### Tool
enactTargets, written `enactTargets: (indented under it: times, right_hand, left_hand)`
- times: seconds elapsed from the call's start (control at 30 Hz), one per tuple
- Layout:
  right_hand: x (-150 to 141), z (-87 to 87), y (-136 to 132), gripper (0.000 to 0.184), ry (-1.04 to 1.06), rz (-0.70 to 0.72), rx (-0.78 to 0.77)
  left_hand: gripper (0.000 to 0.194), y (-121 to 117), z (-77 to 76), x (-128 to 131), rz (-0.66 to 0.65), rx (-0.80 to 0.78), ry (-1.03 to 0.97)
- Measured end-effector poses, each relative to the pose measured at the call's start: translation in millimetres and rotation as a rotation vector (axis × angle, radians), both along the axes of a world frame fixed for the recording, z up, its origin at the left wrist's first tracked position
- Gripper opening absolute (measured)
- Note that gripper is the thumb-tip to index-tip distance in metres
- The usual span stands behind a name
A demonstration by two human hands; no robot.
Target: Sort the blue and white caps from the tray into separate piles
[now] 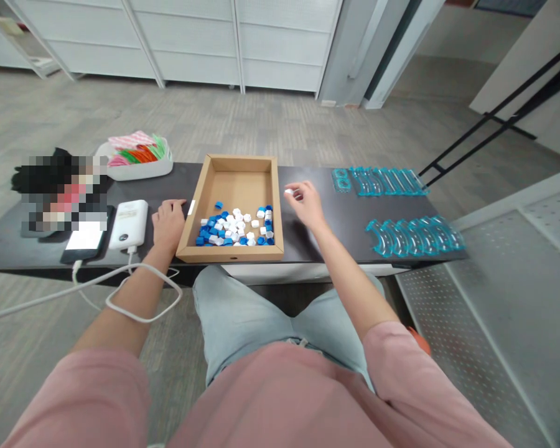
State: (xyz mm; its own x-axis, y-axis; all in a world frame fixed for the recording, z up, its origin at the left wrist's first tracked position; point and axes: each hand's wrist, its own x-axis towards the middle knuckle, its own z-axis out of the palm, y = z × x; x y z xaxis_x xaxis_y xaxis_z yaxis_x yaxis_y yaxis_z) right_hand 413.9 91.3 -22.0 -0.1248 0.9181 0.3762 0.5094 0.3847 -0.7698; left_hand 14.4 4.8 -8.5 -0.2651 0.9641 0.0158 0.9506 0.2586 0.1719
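Note:
A shallow cardboard box (233,167) stands on the dark table (317,233) in front of me. Several small blue and white pieces (236,227) lie heaped along its near side. My right hand (305,202) hovers just right of the box, fingertips pinched on a small white piece (288,192). My left hand (168,221) lies flat on the table against the box's left wall, fingers stretched out, holding nothing.
Two rows of clear teal curved pieces (413,235) lie at the right, the far row (378,180) behind. A white power bank (129,224) with a cable, a phone (84,239) and a white tray (137,155) of coloured items sit at the left.

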Motion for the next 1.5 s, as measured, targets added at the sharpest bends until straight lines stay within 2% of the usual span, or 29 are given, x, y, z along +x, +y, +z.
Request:
enactTargets:
  times: [0.07,0.13,0.2,0.3,0.4,0.53,0.6,0.73,0.8,0.9,1.0,1.1,1.27,1.37,1.5]
  right_hand:
    - [25,-10.6,16,0.015,-0.043,-0.094,-0.084]
    - [40,-18.9,28,0.015,-0.103,-0.130,-0.154]
    - [43,-24.6,36,0.020,-0.141,-0.121,-0.190]
    - [37,-29.2,42,0.039,-0.132,-0.103,-0.197]
    - [35,-29.5,42,0.051,-0.085,-0.152,-0.171]
    - [31,-13.8,31,0.043,-0.090,-0.243,-0.112]
    - [19,4.3,24,0.037,-0.144,-0.161,-0.060]
    - [-30,50.5,4,0.030,-0.443,0.274,0.000]
    - [-56,68.3,-7,0.024,-0.664,0.428,0.008]
    - [-83,78.5,-21,0.019,-0.924,0.521,-0.011]
    - [-94,73.4,-26,0.024,-1.031,0.534,-0.051]
    - [-94,66.6,-25,0.023,-0.967,0.534,-0.074]
    - [-70,64.3,-11,0.020,-0.540,0.486,-0.078]
    - [-31,55.7,3,0.025,-0.280,0.324,-0.074]
    - [33,28.4,20,0.034,-0.069,0.000,-0.135]
  left_hand:
    - [0.060,0,0.2,0,-0.002,0.006,0.004]
    - [0.061,-1,0.2,0,-0.004,0.011,0.006]
    - [0.061,-1,0.1,1,-0.001,0.012,0.006]
    - [0.061,-1,0.4,2,0.011,0.005,0.011]
    - [0.062,-1,1.6,2,0.011,-0.008,0.013]
    - [0.064,-2,3.3,4,0.011,0.006,0.003]
    - [0.064,-2,3.7,5,0.024,0.013,-0.004]
    - [0.065,-2,3.3,5,0.037,0.020,-0.015]
    - [0.065,-2,2.7,3,0.032,0.018,-0.029]
    - [0.064,-3,1.6,1,0.010,0.020,-0.065]
    - [0.064,-4,1.2,1,-0.002,0.034,-0.091]
    - [0.063,-4,2.7,2,-0.002,0.037,-0.078]
    - [0.066,-3,6.3,6,0.018,0.019,-0.031]
    - [0.068,-3,6.0,6,0.013,0.022,-0.036]
    - [0.067,-3,4.5,6,0.016,0.039,-0.033]
